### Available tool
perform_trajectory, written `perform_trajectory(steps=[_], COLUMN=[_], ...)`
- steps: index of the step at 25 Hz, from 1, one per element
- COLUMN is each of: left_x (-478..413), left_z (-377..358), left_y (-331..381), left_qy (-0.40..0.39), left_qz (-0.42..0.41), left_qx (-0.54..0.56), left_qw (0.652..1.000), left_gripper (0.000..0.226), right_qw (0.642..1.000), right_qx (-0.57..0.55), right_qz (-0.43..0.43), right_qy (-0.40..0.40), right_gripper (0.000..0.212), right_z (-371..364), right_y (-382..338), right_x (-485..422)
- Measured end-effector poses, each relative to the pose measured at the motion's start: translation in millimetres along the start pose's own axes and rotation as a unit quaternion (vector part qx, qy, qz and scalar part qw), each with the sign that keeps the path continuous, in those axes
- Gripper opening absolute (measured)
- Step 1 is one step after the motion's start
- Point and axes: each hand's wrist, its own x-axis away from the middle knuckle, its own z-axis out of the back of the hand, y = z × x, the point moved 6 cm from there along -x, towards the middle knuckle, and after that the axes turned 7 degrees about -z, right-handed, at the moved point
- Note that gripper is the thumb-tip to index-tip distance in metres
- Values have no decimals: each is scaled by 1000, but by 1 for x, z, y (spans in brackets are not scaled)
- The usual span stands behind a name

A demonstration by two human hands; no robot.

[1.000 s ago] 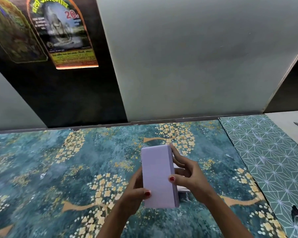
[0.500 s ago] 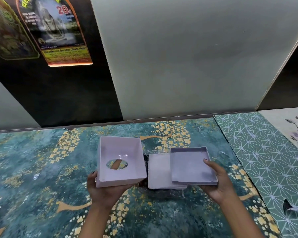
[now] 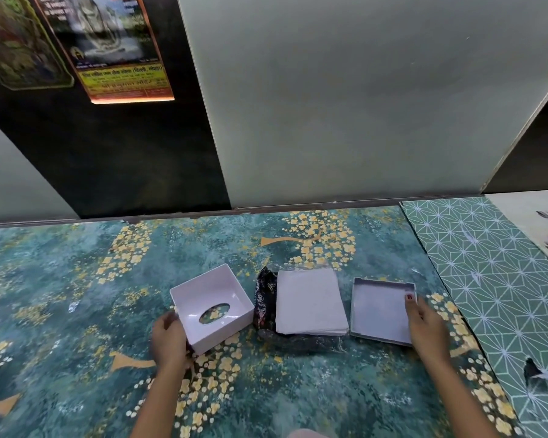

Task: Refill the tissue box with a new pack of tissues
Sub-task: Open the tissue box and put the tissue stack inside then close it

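Note:
The white tissue box is in two halves on the teal floral table. The deep half with the oval slot [image 3: 214, 306] lies open side up at the left, and my left hand [image 3: 168, 338] grips its near left corner. The shallow tray half [image 3: 380, 309] lies flat at the right, my right hand [image 3: 425, 325] holding its right edge with the thumb over the rim. Between them a stack of white tissues [image 3: 309, 300] rests on its dark, opened plastic wrapper [image 3: 264, 298].
A green geometric-patterned mat [image 3: 500, 279] covers the table to the right, with a pale floral one beyond it. A grey wall panel [image 3: 345, 105] and a dark panel with posters [image 3: 114, 52] rise right behind the table's far edge.
The closed box was pulled apart into two halves. Both halves have moved outward and down onto the table, left and right of the tissue stack.

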Motion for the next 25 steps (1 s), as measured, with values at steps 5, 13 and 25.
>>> perform_trajectory(steps=[5,13,25], left_x=[75,90,109], left_z=[-21,-160,-149], left_y=[85,27,49], left_qy=[14,-339,-402], left_qz=[-424,-152,-51], left_qx=[-122,-296,-51], left_qw=[897,880,913], left_gripper=[28,71,45], right_qw=[980,948,972], right_qx=[125,151,23], right_qz=[149,173,126], right_qy=[33,-222,-199], right_gripper=[46,63,61], right_z=[-16,-103,-88], right_y=[-24,-41,-45], right_x=[20,62,62])
